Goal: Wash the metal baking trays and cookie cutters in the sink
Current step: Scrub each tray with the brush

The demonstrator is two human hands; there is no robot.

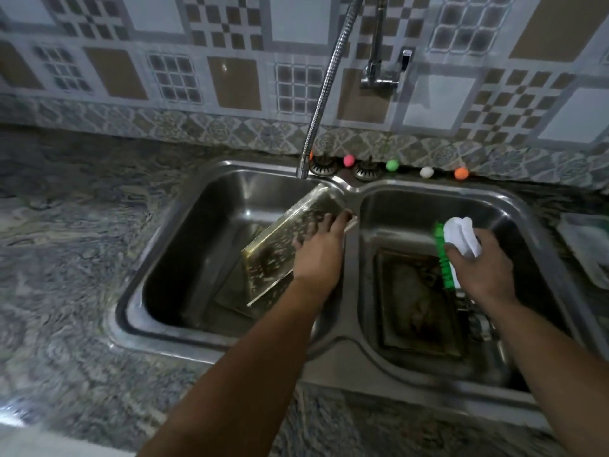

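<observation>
Left hand [318,249] lies on the tilted tray, fingers spread along its upper right edge and gripping the rim, likely to prop it at an angle for scrubbing and runoff. Landmark: the stainless steel double-bowl sink [349,328]. That rectangular, soap-speckled metal baking tray [280,245] sits in the sink's left bowl, leaning on the divider, long axis running from near-left up to far-right, dirty face up and toward the person. A second dark, grimy rectangular metal tray [418,301] lies flat on the floor of the right bowl, long axis near-to-far, probably queued. Flexible chrome hose tap [324,87] ends over the left bowl's far rim; no water visible. Right hand [481,265], over the right bowl, grips a white-handled brush with green bristles [453,252], bristles facing left toward the propped tray. No cookie cutters that I can make out.
</observation>
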